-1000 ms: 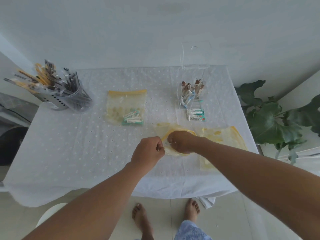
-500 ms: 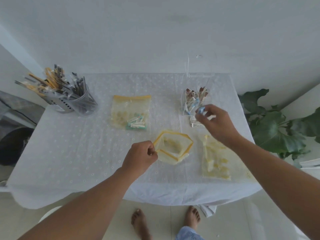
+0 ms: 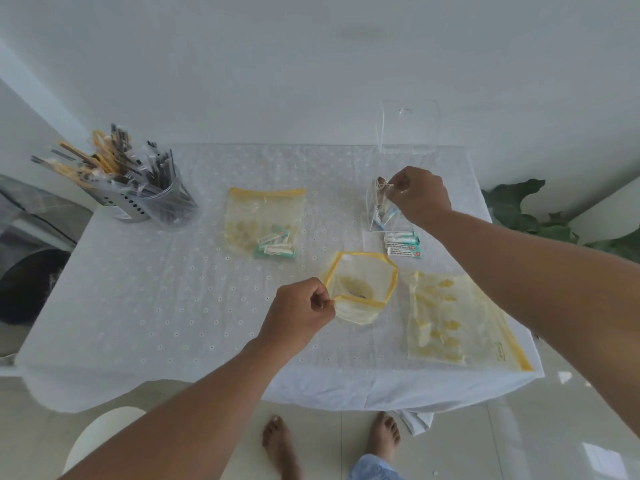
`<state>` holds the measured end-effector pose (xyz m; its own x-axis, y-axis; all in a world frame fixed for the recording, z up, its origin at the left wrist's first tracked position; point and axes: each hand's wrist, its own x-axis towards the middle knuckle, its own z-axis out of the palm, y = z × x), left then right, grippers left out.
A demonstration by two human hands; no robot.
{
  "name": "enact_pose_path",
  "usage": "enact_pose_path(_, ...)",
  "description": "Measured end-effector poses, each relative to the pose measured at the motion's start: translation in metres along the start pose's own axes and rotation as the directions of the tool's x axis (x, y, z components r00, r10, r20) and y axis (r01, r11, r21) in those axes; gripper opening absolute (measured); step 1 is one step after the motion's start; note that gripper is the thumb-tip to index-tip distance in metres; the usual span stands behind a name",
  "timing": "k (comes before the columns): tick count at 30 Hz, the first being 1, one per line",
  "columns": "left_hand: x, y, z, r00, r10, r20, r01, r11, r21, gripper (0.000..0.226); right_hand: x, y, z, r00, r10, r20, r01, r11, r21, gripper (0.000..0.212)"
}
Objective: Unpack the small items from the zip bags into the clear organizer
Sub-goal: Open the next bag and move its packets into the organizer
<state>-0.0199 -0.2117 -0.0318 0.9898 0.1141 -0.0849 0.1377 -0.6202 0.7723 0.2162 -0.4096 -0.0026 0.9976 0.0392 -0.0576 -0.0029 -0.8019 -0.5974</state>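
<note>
One open zip bag (image 3: 360, 289) lies near the middle of the table (image 3: 156, 306), its mouth pointing far and up. The left hand (image 3: 301, 313) pinches its near-left rim. The clear organizer (image 3: 384, 209) stands far right; there the right hand (image 3: 420, 199) is curled, what it holds unclear.

- We see both forearms bare to the frame's edge, with no sleeves showing.
- Our left hand (image 3: 300, 308) and right hand (image 3: 420, 197) wear no gloves, rings or watch.
- Our feet (image 3: 280, 445) are bare.
- A strip of light blue fabric (image 3: 372, 469) shows by one leg at the bottom edge.
</note>
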Motion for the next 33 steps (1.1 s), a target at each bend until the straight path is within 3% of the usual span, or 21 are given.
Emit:
enact_pose_path(3,-0.005,-0.005,0.001,1.0,-0.015,-0.018,0.015,1.0,-0.011,0.017,-0.006,-0.003,-0.003,0.996,-0.086,-0.029,0.085,0.995,-0.044,0.021)
enact_pose_path(6,-0.009,-0.009,0.004,1.0,-0.017,-0.022,0.016,1.0,-0.011,0.017,-0.035,-0.019,-0.008,0.954,-0.283,-0.103,0.295,0.947,0.126,0.008)
enact_pose_path(8,-0.012,-0.01,0.007,1.0,-0.022,-0.012,0.022,1.0,-0.02,0.018,-0.072,-0.026,-0.007,0.874,-0.486,0.021,0.473,0.857,0.204,0.006)
enact_pose_path(10,-0.014,-0.008,0.01,1.0,-0.019,-0.023,0.019,1.0,-0.024,0.019,-0.11,-0.022,0.001,0.799,-0.572,0.184,0.528,0.814,0.242,0.01)
enact_pose_path(14,-0.017,-0.004,0.015,0.999,0.043,0.018,-0.043,0.999,-0.011,0.017,-0.148,0.012,0.019,0.752,-0.368,0.546,0.269,0.929,0.255,0.019)
enact_pose_path(15,-0.018,-0.004,0.016,0.997,0.069,0.046,-0.069,0.998,0.006,0.017,-0.147,0.02,0.025,0.717,-0.307,0.626,0.25,0.951,0.18,0.02)
enact_pose_path(17,-0.019,-0.004,0.018,0.991,0.092,0.098,-0.095,0.995,0.032,0.016,-0.14,0.029,0.036,0.66,-0.206,0.722,0.35,0.935,-0.054,0.023)
enact_pose_path(20,-0.019,-0.001,0.023,0.988,0.094,0.122,-0.1,0.994,0.048,0.015,-0.13,0.026,0.045,0.722,-0.045,0.691,0.428,0.814,-0.394,0.028)
enact_pose_path(22,-0.018,0.005,0.025,0.991,0.082,0.109,-0.088,0.995,0.049,0.015,-0.128,0.018,0.047,0.758,-0.014,0.652,0.438,0.751,-0.494,0.037)
enact_pose_path(28,-0.016,0.011,0.02,0.99,0.056,0.127,-0.067,0.994,0.084,0.011,-0.125,0.01,0.054,0.753,0.077,0.653,0.465,0.639,-0.612,0.055)
enact_pose_path(33,-0.012,0.019,0.016,0.986,0.059,0.156,-0.077,0.991,0.108,0.008,-0.116,0.008,0.055,0.712,0.155,0.685,0.451,0.647,-0.615,0.064)
